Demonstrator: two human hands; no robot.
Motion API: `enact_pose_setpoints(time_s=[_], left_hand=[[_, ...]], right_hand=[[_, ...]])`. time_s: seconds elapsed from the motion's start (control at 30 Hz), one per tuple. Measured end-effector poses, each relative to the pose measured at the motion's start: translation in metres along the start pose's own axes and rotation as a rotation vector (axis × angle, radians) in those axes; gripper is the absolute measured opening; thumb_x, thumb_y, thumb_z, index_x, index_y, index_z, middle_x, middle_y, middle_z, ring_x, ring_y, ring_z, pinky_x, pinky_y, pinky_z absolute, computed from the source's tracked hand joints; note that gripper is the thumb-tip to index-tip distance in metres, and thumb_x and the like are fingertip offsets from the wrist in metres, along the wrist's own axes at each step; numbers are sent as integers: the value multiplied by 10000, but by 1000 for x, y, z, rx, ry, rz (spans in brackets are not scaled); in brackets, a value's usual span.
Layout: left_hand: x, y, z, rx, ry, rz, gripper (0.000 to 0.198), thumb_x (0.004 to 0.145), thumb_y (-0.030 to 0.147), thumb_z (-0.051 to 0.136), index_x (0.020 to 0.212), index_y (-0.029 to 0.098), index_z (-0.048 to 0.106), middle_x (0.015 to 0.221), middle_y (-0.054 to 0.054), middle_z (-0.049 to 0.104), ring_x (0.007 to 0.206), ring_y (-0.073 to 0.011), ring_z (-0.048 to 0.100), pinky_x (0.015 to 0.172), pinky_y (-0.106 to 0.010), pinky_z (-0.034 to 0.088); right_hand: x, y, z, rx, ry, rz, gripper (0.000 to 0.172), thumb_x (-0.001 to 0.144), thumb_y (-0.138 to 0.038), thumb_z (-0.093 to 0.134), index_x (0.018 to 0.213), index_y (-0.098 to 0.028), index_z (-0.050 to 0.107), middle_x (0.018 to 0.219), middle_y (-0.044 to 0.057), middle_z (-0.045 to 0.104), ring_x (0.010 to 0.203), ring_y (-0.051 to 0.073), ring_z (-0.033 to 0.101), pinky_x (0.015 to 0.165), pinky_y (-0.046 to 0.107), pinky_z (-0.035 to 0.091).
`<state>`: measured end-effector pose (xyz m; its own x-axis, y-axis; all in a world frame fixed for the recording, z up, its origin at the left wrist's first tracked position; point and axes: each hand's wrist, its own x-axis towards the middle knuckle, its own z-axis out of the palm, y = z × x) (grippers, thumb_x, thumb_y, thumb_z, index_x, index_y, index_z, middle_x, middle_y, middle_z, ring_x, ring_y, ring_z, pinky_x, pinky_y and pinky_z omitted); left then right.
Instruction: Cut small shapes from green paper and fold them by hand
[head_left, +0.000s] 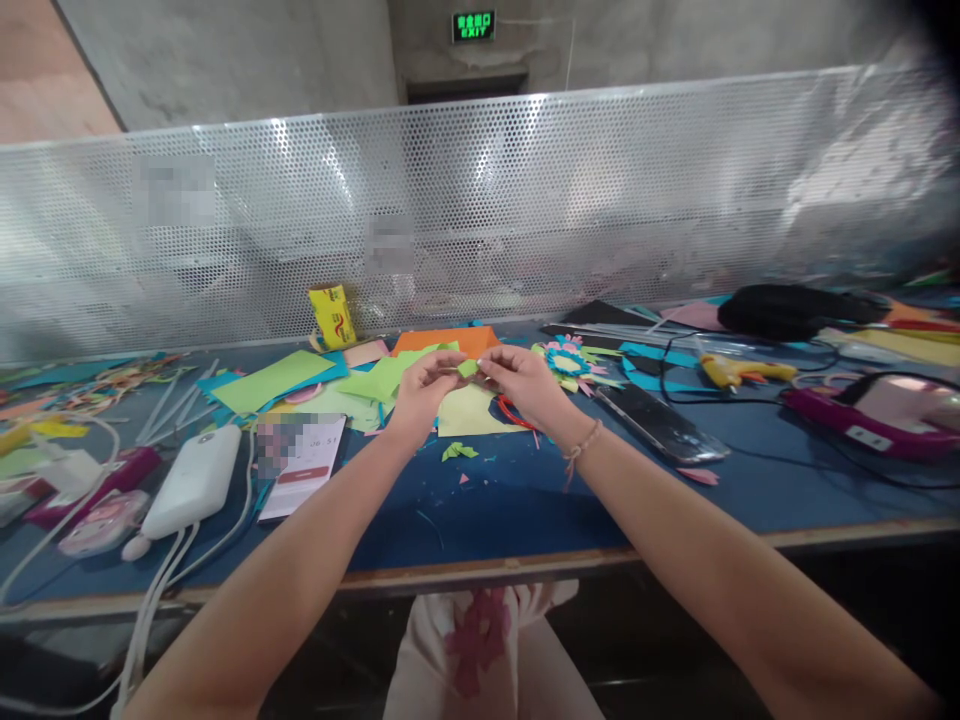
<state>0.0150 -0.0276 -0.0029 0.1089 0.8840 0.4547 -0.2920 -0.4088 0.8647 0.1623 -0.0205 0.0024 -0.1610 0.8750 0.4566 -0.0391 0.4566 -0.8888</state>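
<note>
Both my hands are raised over the blue table point(525, 500) and meet at a small piece of light green paper point(468, 368). My left hand point(421, 390) pinches its left side with closed fingers. My right hand point(525, 383) pinches its right side, a thin string bracelet on the wrist. Below them lie a pale yellow sheet point(469, 412), red scissors point(514, 414) and a small green paper scrap point(457, 451).
Green and orange paper sheets point(277, 380) lie behind my hands. A paper flower point(568, 360), a phone point(660, 425), a yellow glue gun point(739, 371) and a pink device point(874, 415) sit right. A white power bank point(193, 480), a second phone point(300, 462) and cables lie left. A perforated metal screen point(525, 200) backs the table.
</note>
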Motion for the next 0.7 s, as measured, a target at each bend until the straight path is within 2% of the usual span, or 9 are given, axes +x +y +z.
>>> enact_pose_setpoints(time_s=[0.13, 0.2, 0.33, 0.43, 0.57, 0.63, 0.7], left_hand=[[1, 4, 0, -107, -26, -153, 123, 628, 153, 584, 742, 164, 630, 685, 5, 596, 636, -92, 565, 752, -310, 466], [2, 4, 0, -78, -30, -181, 142, 625, 169, 600, 764, 162, 630, 703, 1, 599, 637, -89, 560, 728, -298, 469], [2, 1, -2, 71, -153, -82, 192, 651, 225, 611, 835, 176, 635, 865, -25, 598, 709, -92, 543, 696, -273, 470], [2, 0, -4, 188, -232, 3, 178, 681, 275, 601, 824, 175, 637, 916, -45, 579, 777, -114, 541, 716, -285, 465], [4, 2, -5, 304, -157, 76, 132, 675, 293, 617, 696, 164, 618, 928, -51, 586, 890, -137, 534, 787, -288, 441], [5, 2, -4, 284, -99, 12, 139, 670, 301, 622, 692, 165, 605, 823, -38, 609, 793, -122, 560, 768, -299, 453], [5, 2, -3, 215, -40, -69, 158, 656, 306, 634, 720, 166, 601, 709, -18, 613, 667, -109, 571, 731, -319, 474]], right_hand=[[0, 1, -1, 198, -62, 156, 245, 620, -358, 679, 678, -161, 547, 615, -19, 543, 582, 84, 531, 603, 258, 467], [0, -1, -3, 266, -95, 218, 242, 602, -331, 703, 673, -155, 554, 608, -21, 540, 576, 78, 525, 596, 244, 458], [0, -2, -6, 416, -199, 373, 197, 612, -252, 709, 670, -137, 559, 606, -13, 543, 569, 58, 519, 584, 202, 444], [-2, -2, -6, 497, -239, 431, 185, 606, -184, 700, 699, -140, 546, 621, -12, 550, 575, 55, 531, 596, 193, 444], [-1, 2, -4, 397, -222, 412, 175, 628, -172, 662, 725, -157, 517, 641, -13, 550, 598, 70, 540, 592, 210, 441], [1, 5, -4, 250, -142, 312, 141, 671, -222, 627, 714, -164, 506, 660, -12, 542, 632, 84, 544, 612, 232, 446], [2, 6, -4, 64, -51, 142, 126, 723, -278, 574, 721, -173, 505, 684, -9, 542, 663, 96, 545, 642, 260, 452]])
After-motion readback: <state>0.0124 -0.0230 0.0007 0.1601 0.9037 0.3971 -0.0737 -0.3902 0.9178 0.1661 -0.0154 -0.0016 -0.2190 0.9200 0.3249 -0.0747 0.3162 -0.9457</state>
